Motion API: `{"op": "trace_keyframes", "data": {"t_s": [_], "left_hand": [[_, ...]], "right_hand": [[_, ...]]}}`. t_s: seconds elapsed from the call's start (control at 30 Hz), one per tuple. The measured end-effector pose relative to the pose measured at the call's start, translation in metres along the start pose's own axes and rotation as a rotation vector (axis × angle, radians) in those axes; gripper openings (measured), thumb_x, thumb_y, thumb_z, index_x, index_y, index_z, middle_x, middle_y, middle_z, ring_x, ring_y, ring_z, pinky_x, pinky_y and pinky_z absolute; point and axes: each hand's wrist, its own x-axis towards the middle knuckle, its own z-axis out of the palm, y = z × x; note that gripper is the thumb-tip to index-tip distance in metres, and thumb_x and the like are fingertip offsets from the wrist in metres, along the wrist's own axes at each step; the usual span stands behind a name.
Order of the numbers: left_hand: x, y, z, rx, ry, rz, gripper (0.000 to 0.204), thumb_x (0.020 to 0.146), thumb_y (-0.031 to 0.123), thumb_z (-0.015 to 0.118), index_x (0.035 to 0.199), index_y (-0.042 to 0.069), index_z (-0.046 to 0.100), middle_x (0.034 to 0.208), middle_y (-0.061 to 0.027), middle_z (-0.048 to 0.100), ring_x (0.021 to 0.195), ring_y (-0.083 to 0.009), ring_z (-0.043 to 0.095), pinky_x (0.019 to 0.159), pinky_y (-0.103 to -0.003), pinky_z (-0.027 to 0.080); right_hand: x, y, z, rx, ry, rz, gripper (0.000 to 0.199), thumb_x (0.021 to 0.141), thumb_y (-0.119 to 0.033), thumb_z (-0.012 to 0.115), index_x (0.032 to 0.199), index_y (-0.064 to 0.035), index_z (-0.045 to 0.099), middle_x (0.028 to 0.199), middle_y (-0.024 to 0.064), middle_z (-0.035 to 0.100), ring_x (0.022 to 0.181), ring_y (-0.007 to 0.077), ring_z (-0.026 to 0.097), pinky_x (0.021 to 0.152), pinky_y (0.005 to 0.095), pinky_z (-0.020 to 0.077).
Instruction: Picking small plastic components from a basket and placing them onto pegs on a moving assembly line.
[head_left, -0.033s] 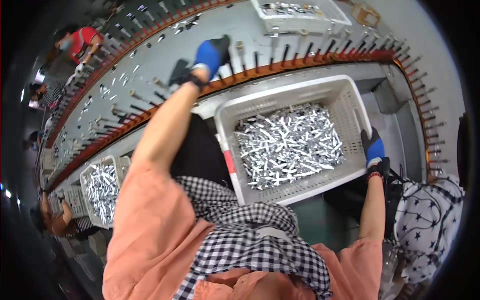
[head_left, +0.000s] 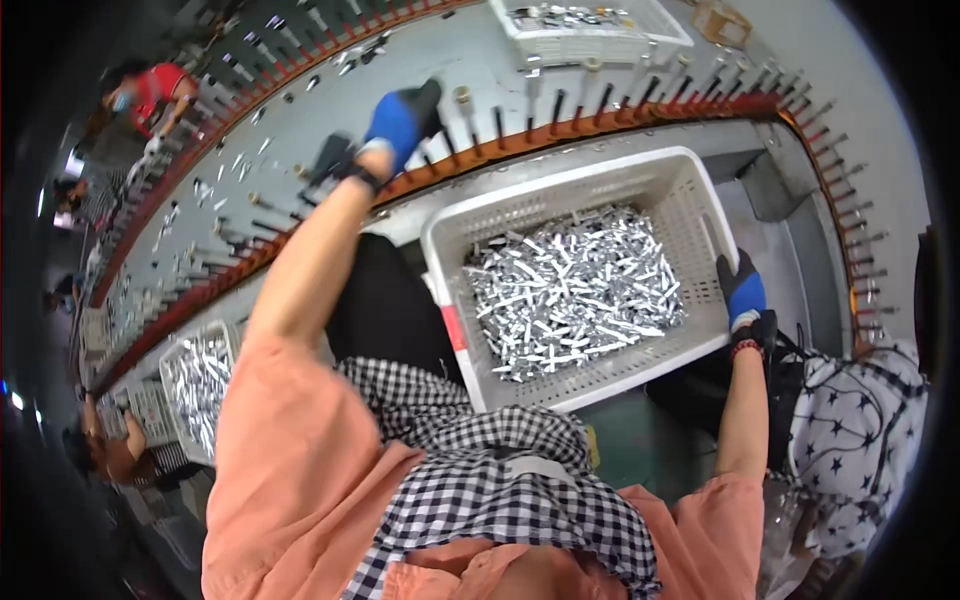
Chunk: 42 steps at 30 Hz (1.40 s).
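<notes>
My left hand (head_left: 402, 122), in a blue and black glove, reaches over the rail of upright rods beyond the basket. Its fingers point away and are smeared, so whether they hold anything does not show. A dark object (head_left: 330, 160) lies beside the left wrist. My right hand (head_left: 743, 292), gloved alike, is hooked over the right rim of a pale plastic basket (head_left: 590, 395). Heaped in that perforated basket are many small, shiny, elongated metal pieces (head_left: 575, 290). A red patch (head_left: 454, 327) marks the basket's left side.
An orange-brown rail (head_left: 480, 152) carrying upright dark rods curves around the basket. Beyond it stand a white bin (head_left: 590, 35) of small parts and a cardboard box (head_left: 722, 24). More metal pieces fill a second basket (head_left: 200, 385) at left. A person in red (head_left: 155, 100) works farther off.
My left hand has shifted slightly left along the rail. The basket appears a little farther left, with my right hand still on its rim.
</notes>
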Motion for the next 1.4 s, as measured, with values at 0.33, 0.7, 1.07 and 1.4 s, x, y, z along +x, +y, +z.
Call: {"op": "trace_keyframes", "data": {"t_s": [0.33,0.7,1.07,1.4], "left_hand": [[-0.058,-0.014,-0.063,-0.255,0.308,0.255,0.053,0.114,0.032,0.033,0.092,-0.003,0.066,0.075,-0.0096,0.068,0.073,-0.0195,0.065,0.095,-0.036,0.051],[0.055,-0.021,-0.028,-0.543,0.026,0.019,0.054,0.107,0.048,0.049,0.132,0.003,0.066,0.117,-0.0102,0.074,0.11,-0.0188,0.067,0.094,-0.033,0.049],[-0.002,0.077,0.068,-0.118,-0.117,0.654,0.039,0.104,0.024,0.062,0.134,-0.001,0.064,0.116,-0.0109,0.073,0.097,-0.0154,0.063,0.085,-0.034,0.051],[0.04,0.036,0.107,-0.314,0.022,0.231,0.063,0.107,0.05,0.047,0.087,-0.004,0.074,0.076,-0.015,0.073,0.071,-0.0241,0.069,0.074,-0.036,0.051]], "right_hand": [[0.011,0.013,0.006,-0.101,-0.019,0.031,0.045,0.098,-0.035,0.067,0.13,-0.0032,0.064,0.109,0.0285,0.072,0.102,0.0444,0.07,0.083,0.0465,0.0556],[0.012,-0.023,0.0,-0.027,-0.033,0.031,0.045,0.096,-0.035,0.066,0.127,-0.0015,0.067,0.112,0.0283,0.071,0.102,0.044,0.07,0.087,0.0479,0.0549],[0.001,0.023,0.006,-0.077,0.06,0.015,0.048,0.095,-0.042,0.066,0.127,-0.0054,0.067,0.11,0.0274,0.071,0.101,0.0466,0.069,0.086,0.0504,0.0552],[-0.008,0.018,-0.003,0.026,0.003,0.168,0.044,0.096,-0.037,0.066,0.128,-0.0076,0.067,0.108,0.0267,0.072,0.099,0.0439,0.07,0.085,0.0498,0.0552]]}}
